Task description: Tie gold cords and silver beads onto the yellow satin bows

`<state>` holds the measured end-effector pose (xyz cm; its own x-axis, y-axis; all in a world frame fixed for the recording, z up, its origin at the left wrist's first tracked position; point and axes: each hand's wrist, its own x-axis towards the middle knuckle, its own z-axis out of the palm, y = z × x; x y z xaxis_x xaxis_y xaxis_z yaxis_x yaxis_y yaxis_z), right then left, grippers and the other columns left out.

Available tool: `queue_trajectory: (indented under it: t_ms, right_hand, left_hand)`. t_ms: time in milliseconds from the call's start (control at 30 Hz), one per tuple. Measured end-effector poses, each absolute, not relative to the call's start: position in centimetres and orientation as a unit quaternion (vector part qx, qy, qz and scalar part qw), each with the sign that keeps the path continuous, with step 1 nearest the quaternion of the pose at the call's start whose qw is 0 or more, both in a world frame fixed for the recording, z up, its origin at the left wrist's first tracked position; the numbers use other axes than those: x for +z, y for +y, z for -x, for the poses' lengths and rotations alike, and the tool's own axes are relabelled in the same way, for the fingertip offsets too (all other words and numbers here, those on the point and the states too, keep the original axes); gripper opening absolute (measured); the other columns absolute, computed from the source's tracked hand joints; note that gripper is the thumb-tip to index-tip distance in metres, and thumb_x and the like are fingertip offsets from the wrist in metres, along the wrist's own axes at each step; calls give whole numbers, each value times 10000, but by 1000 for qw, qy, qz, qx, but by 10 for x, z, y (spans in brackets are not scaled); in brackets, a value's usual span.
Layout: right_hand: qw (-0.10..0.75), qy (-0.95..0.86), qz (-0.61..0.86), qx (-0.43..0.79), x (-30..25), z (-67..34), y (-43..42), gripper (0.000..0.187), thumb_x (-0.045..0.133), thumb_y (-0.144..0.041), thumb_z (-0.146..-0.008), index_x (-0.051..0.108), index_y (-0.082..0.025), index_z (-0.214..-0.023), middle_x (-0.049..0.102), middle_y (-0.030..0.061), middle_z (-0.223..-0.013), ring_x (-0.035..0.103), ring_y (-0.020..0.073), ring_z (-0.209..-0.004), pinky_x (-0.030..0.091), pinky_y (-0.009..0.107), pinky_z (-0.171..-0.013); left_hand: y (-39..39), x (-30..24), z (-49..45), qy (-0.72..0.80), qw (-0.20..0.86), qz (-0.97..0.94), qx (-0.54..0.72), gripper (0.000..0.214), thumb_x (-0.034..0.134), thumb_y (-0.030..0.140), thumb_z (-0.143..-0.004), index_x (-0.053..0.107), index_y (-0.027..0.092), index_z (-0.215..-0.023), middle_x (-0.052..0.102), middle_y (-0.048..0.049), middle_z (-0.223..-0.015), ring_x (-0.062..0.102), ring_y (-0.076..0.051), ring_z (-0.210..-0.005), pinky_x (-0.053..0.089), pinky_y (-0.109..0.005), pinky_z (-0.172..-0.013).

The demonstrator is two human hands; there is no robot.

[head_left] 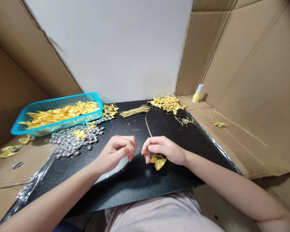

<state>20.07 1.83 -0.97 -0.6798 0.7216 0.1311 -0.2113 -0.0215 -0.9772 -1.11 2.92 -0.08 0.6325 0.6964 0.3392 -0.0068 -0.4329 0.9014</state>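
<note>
My left hand (118, 149) is closed in a pinch on one end of a thin, pale thread (138, 149), which stretches across the small gap to my right hand. My right hand (165, 149) is closed too, with a yellow ribbon bow (159, 163) hanging below its fingers. A thin golden wire stem (148, 126) sticks up beyond the same fingers, where the bow seems to be joined to it. The fingers hide that joint. Both hands are above the black tabletop (135, 183), near its front edge.
A blue plastic basket (58, 129) of yellow ribbon bows stands at left, beside many silver beads (69, 141). Behind my hands lie golden stems (135, 111), a pile of finished-looking bows (168, 103) and wire scraps (185, 120). A thread cone (197, 93) stands right, near cardboard walls (256, 64).
</note>
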Motion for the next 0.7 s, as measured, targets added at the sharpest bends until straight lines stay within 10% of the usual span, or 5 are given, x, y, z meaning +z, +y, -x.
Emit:
queue_trajectory:
  t_ms: [367,700]
  right_hand:
    - [407,-615,195,647,43,-179,35,214,620,-329,-856,617,-158,-727,561,-55,-541,551,78,-499,478,230,-580]
    - [551,-537,156,620,122,-177,62,242,481,-214,-927,618,-158,-736,564,-49,-545,551,61,-471,469,183,-514]
  left_hand:
    - [36,30,3,245,439,-779,374,418,619,573,-810,568,158,-817,589,-40,-764,545,-174,-738,463,-290,-690]
    - [68,112,-10,287,296,-857,309,340,754,305,-726,611,134,-982,643,-55,-904,624,-174,-835,532,-300,-736]
